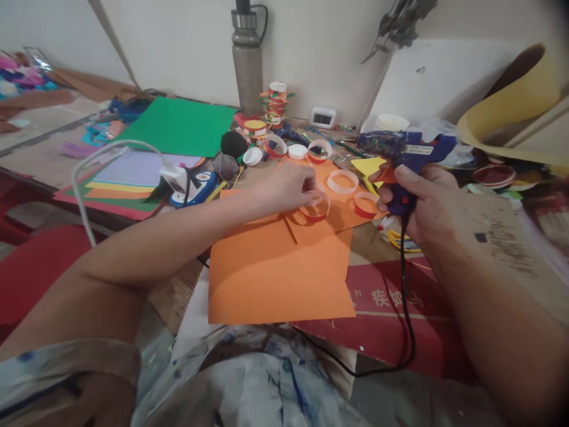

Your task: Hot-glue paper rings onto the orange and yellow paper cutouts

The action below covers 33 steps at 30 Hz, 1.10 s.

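Observation:
My left hand [291, 187] is closed, its fingertips pinched at the upper rim of a white and red paper ring [320, 214] over orange paper. My right hand [429, 196] grips a dark blue hot glue gun [427, 149], its nozzle end toward the left and its black cord [403, 273] hanging down. Between the hands stand a pale ring [342, 182] and a red and white ring [365, 205], on the orange sheet [280, 273]. Another red and white ring [319, 152] is just behind them.
Green paper [178, 126] and stacked coloured sheets [128, 169] lie left, beside a blue power socket [200, 188] with a white plug. A grey bottle [248, 65] stands at the wall near a small clock [323, 117]. A yellow roll [511, 115] and cardboard [511, 237] are right.

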Tool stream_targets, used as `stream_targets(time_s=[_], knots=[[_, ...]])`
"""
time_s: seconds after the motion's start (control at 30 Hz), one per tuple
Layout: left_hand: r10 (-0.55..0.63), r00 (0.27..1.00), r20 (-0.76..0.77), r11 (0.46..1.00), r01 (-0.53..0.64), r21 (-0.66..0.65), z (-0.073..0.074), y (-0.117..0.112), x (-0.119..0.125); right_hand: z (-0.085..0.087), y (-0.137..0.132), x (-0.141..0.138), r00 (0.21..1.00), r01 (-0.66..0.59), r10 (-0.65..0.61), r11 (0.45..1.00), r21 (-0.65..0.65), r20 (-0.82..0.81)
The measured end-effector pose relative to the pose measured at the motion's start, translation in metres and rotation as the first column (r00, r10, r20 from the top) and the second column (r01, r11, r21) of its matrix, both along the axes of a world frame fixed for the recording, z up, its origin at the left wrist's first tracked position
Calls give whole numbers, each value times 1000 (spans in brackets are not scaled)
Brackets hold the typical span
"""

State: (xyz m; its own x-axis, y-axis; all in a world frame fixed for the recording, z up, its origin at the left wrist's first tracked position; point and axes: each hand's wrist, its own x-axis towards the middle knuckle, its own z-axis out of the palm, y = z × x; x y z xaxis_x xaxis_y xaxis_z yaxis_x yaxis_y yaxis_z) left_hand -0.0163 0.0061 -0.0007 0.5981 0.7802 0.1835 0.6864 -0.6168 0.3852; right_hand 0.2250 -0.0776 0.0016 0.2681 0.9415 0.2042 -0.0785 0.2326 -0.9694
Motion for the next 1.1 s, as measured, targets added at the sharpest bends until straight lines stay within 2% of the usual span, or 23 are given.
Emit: stream_targets(time_s=[0.17, 0.53, 0.73, 0.87, 0.97, 1.1], knots=[[-17, 998, -62, 1000, 17, 2, 3, -12, 5, 0, 0, -2, 999, 0, 0, 1000, -11, 33], [-103, 994, -42, 995, 102, -16, 3, -15, 4, -10, 8, 8, 998, -62, 62, 998, 26, 20], [-113, 988, 110, 991, 119, -59, 12, -4, -6, -15, 11, 13, 994, -100, 97, 993, 69, 41], [-260, 943, 206, 941, 295, -164, 10, 7, -19, -10, 10, 17, 994, -102, 98, 990, 92, 45], [-385, 899, 207, 887, 423, -185, 5, 4, -25, -5, 9, 18, 994, -105, 101, 989, 103, 40], [-451, 878, 158, 863, 474, -175, 1, -1, -26, -2, 7, 13, 997, -72, 70, 993, 97, 19]])
